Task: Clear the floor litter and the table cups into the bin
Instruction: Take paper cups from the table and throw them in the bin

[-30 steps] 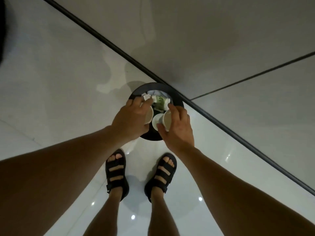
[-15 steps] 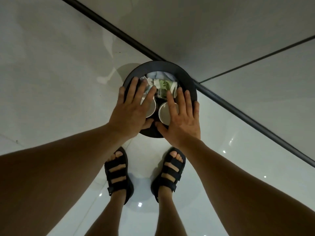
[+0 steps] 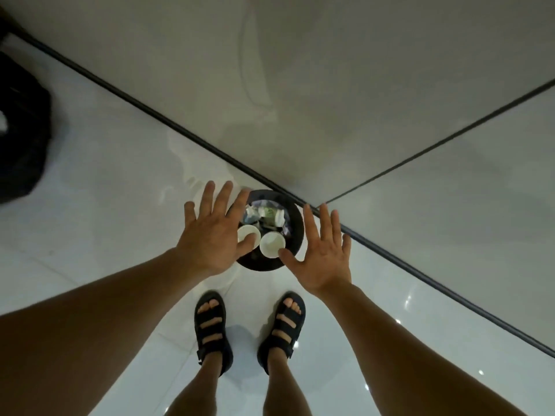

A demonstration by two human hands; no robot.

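I'm holding my left hand [image 3: 211, 232] and right hand [image 3: 322, 253] spread flat, gripping nothing, above the bin [image 3: 297, 229]; two cups [image 3: 271, 244] are sitting inside at 6 o'clock (litter [image 3: 264, 213] at 12).

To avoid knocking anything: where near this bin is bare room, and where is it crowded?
Free: the glossy floor between bin and black bag, and the strip between bin and sandals. Crowded: inside the bin, two cups in front, crumpled litter behind; left hand and right hand spread at its sides.
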